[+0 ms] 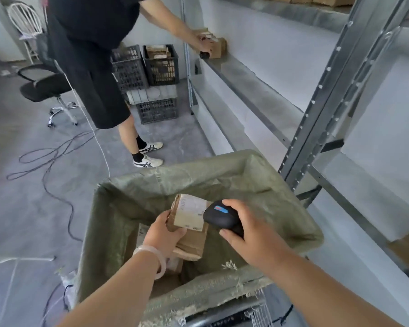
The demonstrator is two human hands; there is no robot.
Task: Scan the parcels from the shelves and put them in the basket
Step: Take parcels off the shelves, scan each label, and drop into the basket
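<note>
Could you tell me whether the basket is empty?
Not empty: the basket has parcels at its bottom, beneath the held parcel in the left hand.

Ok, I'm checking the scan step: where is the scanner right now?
In the head view the scanner is gripped in the right hand, low centre, over the basket, right beside the parcel the left hand holds.

A basket [118,208] stands in the foreground, with shelving [246,74] running along its right. Over the basket, the left hand [163,234] holds a parcel [189,215] and the right hand [248,230] a scanner [220,218] just right of it — more parcels [168,279] lie below, inside. Ahead, a second person [92,43] touches boxes [216,47] on a shelf, with crates [147,67] behind them and a chair [43,86] and cables [57,161] on the floor to the left.
</note>
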